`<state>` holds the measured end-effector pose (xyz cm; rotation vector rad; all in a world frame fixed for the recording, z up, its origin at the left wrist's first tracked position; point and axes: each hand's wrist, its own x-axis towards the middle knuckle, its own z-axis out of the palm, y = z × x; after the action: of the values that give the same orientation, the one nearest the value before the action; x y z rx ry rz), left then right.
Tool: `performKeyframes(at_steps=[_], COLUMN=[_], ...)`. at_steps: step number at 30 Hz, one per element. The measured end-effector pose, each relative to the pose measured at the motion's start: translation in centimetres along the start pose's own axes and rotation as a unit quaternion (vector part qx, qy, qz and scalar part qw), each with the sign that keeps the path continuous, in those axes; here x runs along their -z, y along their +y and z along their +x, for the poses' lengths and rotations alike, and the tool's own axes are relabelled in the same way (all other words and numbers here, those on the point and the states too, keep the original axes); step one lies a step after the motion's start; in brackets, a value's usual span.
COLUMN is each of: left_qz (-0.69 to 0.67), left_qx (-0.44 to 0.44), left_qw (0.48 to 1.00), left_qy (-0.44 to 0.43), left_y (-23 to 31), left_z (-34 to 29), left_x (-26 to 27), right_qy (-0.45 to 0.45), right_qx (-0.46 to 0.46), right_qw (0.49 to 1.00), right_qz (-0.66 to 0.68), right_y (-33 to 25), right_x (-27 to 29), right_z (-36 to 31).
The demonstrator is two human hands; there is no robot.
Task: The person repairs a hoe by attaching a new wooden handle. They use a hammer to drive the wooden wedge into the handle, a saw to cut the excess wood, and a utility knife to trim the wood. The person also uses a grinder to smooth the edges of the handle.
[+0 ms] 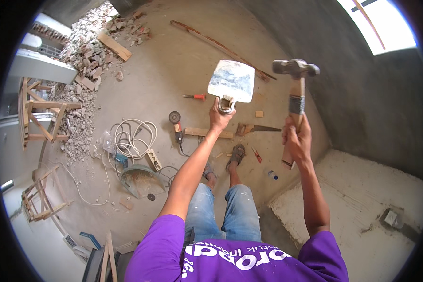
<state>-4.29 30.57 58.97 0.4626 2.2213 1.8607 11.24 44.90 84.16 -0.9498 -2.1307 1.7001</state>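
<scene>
My left hand (220, 117) is closed round the ring-shaped socket of a hoe head (231, 81). Its broad, worn, whitish blade points away from me, and no shaft shows in the socket. My right hand (298, 140) grips a hammer (296, 69) low on its wooden handle, which has a dark wrapping further up. The heavy metal head is raised to the right of the blade, apart from it. Both tools are held up above the floor.
An angle grinder (177, 128), a handsaw (256, 129), a wooden plank (208, 133) and a red-handled screwdriver (195, 97) lie on the floor. Coiled cable (135, 141) and a green dustpan-like piece (130, 181) are at left. Rubble (84, 70) is heaped far left; a concrete block (352, 197) stands right.
</scene>
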Motion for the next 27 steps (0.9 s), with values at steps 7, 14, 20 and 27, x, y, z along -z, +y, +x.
performKeyframes(at_steps=[7,14,20,27], left_qz=[-0.001,0.009,0.034,0.030], left_qx=[-0.014,-0.011,0.006,-0.011], left_qw=[0.997,0.990,0.990,0.992], left_qy=[-0.070,-0.140,-0.135,-0.118], left_y=[-1.5,0.8,-1.0,1.0], left_z=[0.0,0.7,-3.1,-2.9], left_x=[0.7,0.8,1.6,0.8], right_qy=[-0.034,-0.125,-0.198,-0.106], right_qx=[0.259,0.331,0.070,0.440], right_qw=[0.964,0.916,0.969,0.882], right_qz=[0.058,-0.190,-0.131,0.131], right_y=[-4.0,7.5,3.3,0.2], right_x=[1.5,0.9,1.7,1.6], right_z=[1.6,5.1,6.9,6.5])
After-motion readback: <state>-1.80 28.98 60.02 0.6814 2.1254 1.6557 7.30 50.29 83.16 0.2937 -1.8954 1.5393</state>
